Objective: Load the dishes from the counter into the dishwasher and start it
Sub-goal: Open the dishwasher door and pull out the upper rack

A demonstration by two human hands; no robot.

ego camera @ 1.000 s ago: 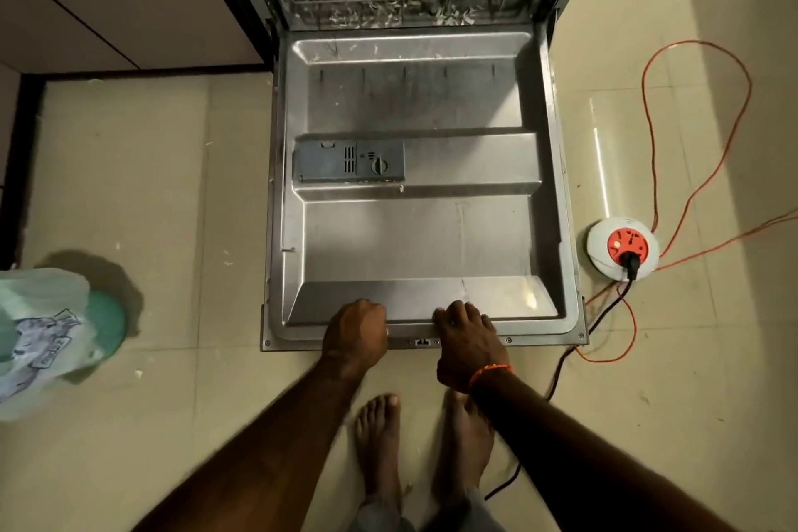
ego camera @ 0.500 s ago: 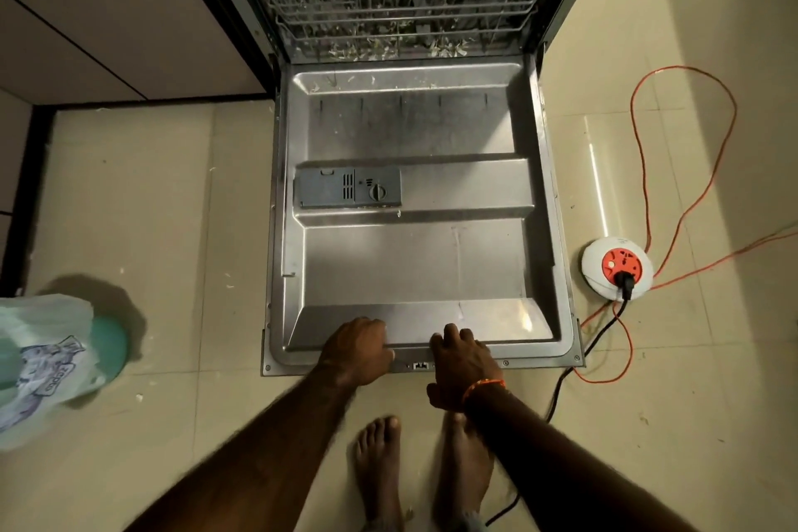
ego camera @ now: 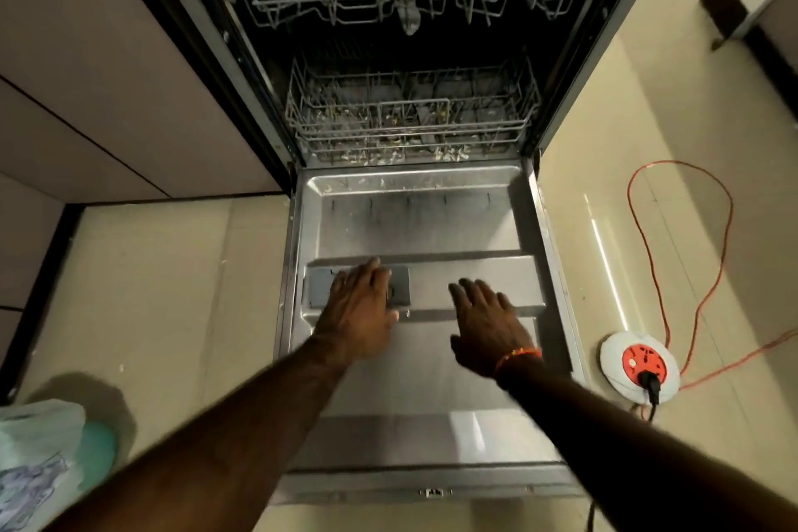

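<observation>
Head view
Left hand (ego camera: 360, 307): empty, fingers straight, over the detergent box (ego camera: 317, 287).
Right hand (ego camera: 486, 315): empty, fingers spread, above the door (ego camera: 423, 220).
Lower rack (ego camera: 410, 130): ahead of your fingertips; grip its front rail evenly, slide straight.
Dishes: none visible.

I can read no text, brand or number anywhere in my view. The plastic bag (ego camera: 30, 471) at lower left carries a bluish print, perhaps lettering, but it is too blurred to make out. The small marks on the detergent dispenser (ego camera: 319, 287) are likewise illegible.
</observation>
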